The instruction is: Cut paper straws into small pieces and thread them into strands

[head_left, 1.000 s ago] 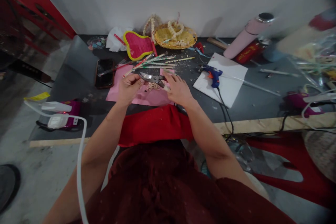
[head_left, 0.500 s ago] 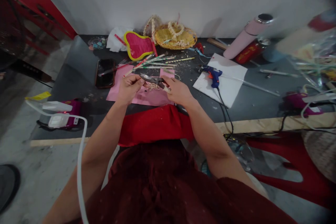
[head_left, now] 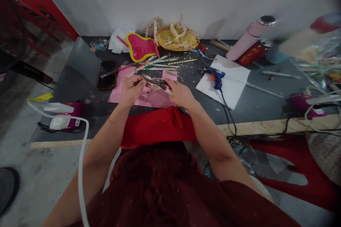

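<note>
My right hand [head_left: 180, 93] is closed around the handles of a pair of pruning shears [head_left: 155, 81], whose blades point left toward my other hand. Fingers pinched, my left hand [head_left: 133, 88] is at the blade tips; what it holds is too small to make out. Below the shears, small pale cut pieces [head_left: 156, 88] lie heaped on a pink sheet of paper [head_left: 119, 94]. Just beyond the hands, several printed paper-wrapped sticks [head_left: 157, 64] are spread across the dark table.
A phone [head_left: 107, 74] lies left of the paper. Behind are a pink-and-yellow woven piece [head_left: 141, 46] and a wicker basket [head_left: 166, 44]. To the right, a blue glue gun [head_left: 217, 78] rests on a white board [head_left: 234, 94], near a pink flask [head_left: 249, 39] and red can [head_left: 254, 53].
The shears' handles look slightly closer together in my right hand. Both hands stay in nearly the same place over the pink paper.
</note>
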Tool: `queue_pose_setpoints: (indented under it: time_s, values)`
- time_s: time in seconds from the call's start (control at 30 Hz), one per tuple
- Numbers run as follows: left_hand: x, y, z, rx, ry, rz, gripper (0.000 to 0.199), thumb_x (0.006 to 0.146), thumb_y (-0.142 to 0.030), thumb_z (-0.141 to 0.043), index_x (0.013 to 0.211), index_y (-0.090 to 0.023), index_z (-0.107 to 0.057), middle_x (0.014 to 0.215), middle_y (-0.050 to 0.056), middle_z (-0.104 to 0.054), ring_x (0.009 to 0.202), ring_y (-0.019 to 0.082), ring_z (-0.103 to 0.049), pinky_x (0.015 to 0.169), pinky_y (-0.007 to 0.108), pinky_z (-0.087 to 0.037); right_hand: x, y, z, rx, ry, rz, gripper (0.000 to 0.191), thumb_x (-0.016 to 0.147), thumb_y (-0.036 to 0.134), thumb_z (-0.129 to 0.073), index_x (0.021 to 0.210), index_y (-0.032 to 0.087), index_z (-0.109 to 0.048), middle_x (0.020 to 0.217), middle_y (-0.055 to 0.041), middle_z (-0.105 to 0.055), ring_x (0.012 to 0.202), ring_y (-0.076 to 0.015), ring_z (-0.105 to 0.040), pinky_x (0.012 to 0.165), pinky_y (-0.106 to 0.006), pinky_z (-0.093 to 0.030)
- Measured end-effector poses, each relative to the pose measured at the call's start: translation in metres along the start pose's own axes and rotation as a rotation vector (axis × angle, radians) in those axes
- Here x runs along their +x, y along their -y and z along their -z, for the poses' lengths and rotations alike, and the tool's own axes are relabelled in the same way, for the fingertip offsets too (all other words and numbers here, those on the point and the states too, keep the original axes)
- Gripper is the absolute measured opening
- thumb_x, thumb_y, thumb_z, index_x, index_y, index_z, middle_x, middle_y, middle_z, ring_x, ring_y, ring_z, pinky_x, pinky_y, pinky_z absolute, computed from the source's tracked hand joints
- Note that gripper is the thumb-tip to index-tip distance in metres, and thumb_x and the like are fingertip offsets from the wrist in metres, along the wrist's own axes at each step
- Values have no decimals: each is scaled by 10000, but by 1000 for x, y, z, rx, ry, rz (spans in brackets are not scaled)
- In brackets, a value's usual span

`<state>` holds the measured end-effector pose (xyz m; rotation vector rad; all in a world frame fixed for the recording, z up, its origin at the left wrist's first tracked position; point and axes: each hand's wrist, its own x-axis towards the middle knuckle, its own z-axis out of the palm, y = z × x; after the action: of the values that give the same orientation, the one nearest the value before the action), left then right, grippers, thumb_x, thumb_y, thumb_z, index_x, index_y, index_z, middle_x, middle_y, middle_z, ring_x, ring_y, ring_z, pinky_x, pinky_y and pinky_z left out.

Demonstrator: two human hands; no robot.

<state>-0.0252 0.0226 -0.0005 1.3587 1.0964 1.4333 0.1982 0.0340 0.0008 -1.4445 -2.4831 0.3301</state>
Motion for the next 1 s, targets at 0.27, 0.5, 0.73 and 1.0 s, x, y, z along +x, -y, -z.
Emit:
queue_pose_setpoints:
  time_s: [0.27,0.5,0.73,1.0]
  values:
    - [0,2,1,27,37,-22,211,797,-373,-703,726,-174,-697,647,32,-696,412,40,-390,385,188,-295,1,0,5,10,40,12,706,766,126,-468,1455,193,-332,1262,-151,-569,1083,-291,-555,861,-408,-455]
    - [0,5,1,43,36,-9,217,792,-391,-708,728,-184,-708,669,32,-712,397,34,-386,372,197,-268,1,-2,3,-20,3,2,754,747,114,-478,1475,208,-306,1307,-156,-530,1167,-327,-499,900,-481,-430]
    - [-2,-1,-1,-10,43,8,255,774,-425,-727,692,-184,-702,627,32,-695,370,26,-321,349,205,-199,1,-1,3,-9,-11,4,768,730,111,-485,1472,221,-320,1321,-142,-527,1181,-327,-497,922,-494,-417]
    - [-1,-4,1,-47,87,36,272,761,-429,-730,697,-168,-695,597,43,-685,349,22,-295,336,213,-171,1,-3,5,9,7,25,720,750,135,-489,1452,216,-355,1270,-129,-577,1088,-296,-561,867,-420,-452]
